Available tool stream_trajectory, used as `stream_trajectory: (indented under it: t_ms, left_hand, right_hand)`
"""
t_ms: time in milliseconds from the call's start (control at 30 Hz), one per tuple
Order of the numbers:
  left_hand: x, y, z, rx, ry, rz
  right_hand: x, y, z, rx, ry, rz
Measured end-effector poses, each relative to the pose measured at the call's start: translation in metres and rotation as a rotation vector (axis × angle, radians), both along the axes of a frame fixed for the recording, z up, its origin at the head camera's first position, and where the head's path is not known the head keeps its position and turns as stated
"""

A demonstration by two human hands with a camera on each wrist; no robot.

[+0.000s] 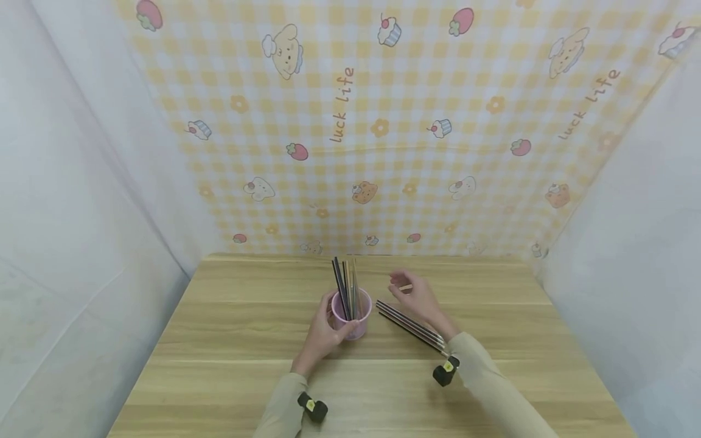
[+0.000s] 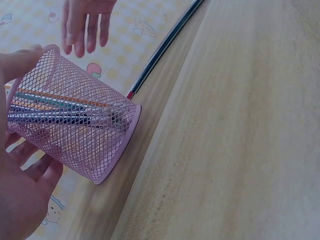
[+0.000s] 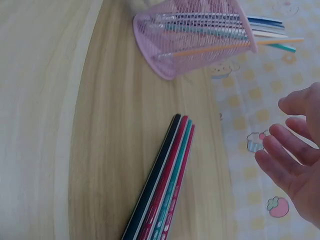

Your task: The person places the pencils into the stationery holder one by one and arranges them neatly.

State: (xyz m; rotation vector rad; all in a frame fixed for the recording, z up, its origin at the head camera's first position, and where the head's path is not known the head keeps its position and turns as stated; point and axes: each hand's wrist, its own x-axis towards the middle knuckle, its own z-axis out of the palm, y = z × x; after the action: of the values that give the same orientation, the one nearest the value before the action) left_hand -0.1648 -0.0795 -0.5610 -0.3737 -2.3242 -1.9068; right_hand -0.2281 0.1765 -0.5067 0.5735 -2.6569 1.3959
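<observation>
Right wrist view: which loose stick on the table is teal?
The third from left: the teal stick, lying between two red sticks; the leftmost stick is black.

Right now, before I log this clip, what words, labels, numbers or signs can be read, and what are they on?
"luck life": on the checked backdrop, near its middle.
"luck life": again on the backdrop, toward its right side.
Labels on the left wrist device and right wrist device: too small to read.
Pale markings on the loose sticks: too blurred to tell whether they are text.
No other text is legible.
</observation>
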Motion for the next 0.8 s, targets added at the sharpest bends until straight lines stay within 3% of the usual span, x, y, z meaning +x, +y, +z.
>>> stream_trajectory:
  t_ms: [367,800]
  left_hand:
    - [0.001,0.0,-0.001,-0.01,0.013,-0.014]
    - [0.0,0.001,-0.003,0.007,0.005,-0.001]
  right_hand:
    - [0.005,0.014,-0.009,0.033,-0.116,-0.001]
    - [0.01,0.024,-0.034,0.122,-0.09,0.06]
